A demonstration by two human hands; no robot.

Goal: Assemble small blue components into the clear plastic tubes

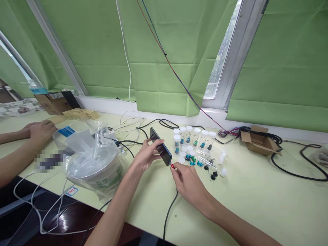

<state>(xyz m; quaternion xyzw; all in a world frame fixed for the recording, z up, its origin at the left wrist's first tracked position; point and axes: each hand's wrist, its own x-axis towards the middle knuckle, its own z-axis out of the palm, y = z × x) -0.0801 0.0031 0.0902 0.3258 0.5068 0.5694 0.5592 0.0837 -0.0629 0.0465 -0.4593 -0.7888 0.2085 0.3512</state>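
My left hand point(146, 154) is closed around a dark smartphone point(164, 154), held tilted above the table with its lower end toward my right hand point(189, 180). That right hand pinches a charging cable by its red plug point(172, 165), which is at the phone's bottom edge; whether it is fully seated I cannot tell. From beneath the right hand a black cable point(169, 208) runs down over the table's front edge. Just beyond the hands stand several clear tubes with white caps point(196, 135), holding small blue, green and dark parts. Loose blue parts point(192, 163) and black round pieces point(213, 177) lie nearby.
A plastic-wrapped tub point(97, 171) stands left of my left arm. Another person's hands point(42, 131) rest on the table at far left. An open cardboard box point(258, 141) and black cables point(302, 174) lie at right. Green blinds point(164, 78) hang behind.
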